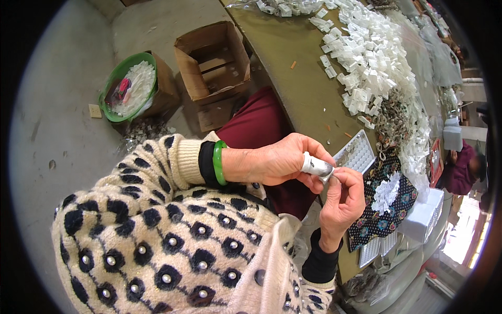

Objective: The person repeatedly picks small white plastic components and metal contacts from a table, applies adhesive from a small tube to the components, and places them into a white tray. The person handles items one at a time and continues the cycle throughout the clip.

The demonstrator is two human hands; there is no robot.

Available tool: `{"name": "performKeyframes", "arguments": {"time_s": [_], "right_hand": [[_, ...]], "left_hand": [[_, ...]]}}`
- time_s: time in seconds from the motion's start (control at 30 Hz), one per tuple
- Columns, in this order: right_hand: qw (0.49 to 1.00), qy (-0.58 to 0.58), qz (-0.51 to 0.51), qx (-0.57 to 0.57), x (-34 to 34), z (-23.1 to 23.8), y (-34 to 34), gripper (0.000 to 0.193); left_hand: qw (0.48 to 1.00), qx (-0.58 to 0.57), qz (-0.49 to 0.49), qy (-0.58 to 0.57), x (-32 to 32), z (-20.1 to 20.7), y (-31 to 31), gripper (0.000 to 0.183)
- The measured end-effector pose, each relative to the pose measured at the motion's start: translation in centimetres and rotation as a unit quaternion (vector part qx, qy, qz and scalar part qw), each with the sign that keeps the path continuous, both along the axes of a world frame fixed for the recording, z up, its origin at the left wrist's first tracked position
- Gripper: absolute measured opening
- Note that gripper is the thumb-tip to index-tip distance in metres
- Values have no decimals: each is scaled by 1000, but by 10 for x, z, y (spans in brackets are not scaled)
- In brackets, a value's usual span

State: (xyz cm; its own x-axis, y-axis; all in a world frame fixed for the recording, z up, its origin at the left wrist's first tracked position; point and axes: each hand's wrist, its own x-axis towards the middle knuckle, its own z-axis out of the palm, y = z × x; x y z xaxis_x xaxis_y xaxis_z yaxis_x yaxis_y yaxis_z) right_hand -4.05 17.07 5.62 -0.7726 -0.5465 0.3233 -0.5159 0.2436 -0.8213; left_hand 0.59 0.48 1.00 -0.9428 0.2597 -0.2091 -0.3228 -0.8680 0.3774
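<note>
My left hand (266, 162), with a green bangle at its wrist, is closed, its fingers bent inward. On it sits a short white sleeve (312, 164) with grey smudges, like tape wound round the thumb; I cannot tell for certain. From the right, my right hand (342, 201) meets its tip, thumb and forefinger pinched together. A small pale scrap (325, 179) shows just below that pinch. What lies between the fingertips is too small to name. Both hands are above my lap, by the edge of the olive-green table (293, 57).
White plastic pieces (366, 63) are heaped on the table, beside tangled brownish strands (389, 120). Nearer are a white celled tray (361, 152) and a dark patterned cloth (366, 227) with white bits. Left stand a cardboard box (191, 78) and green basin (107, 107). Another person (460, 170) is at far right.
</note>
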Motion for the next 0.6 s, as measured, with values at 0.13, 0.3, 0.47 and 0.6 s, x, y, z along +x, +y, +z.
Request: {"name": "performKeyframes", "arguments": {"time_s": [0.13, 0.3, 0.47, 0.6], "right_hand": [[998, -59, 6, -28, -8, -4, 0, 8], [981, 163, 47, 95, -14, -6, -9, 16], [954, 255, 65, 143, -11, -9, -17, 21], [984, 66, 121, 109, -41, 0, 9, 21]], "left_hand": [[1000, -2, 8, -11, -3, -3, -1, 18], [995, -84, 47, -15, -1, -5, 1, 16], [991, -123, 52, -20, 2, -4, -6, 14], [997, -78, 0, -27, -1, 1, -4, 17]]}}
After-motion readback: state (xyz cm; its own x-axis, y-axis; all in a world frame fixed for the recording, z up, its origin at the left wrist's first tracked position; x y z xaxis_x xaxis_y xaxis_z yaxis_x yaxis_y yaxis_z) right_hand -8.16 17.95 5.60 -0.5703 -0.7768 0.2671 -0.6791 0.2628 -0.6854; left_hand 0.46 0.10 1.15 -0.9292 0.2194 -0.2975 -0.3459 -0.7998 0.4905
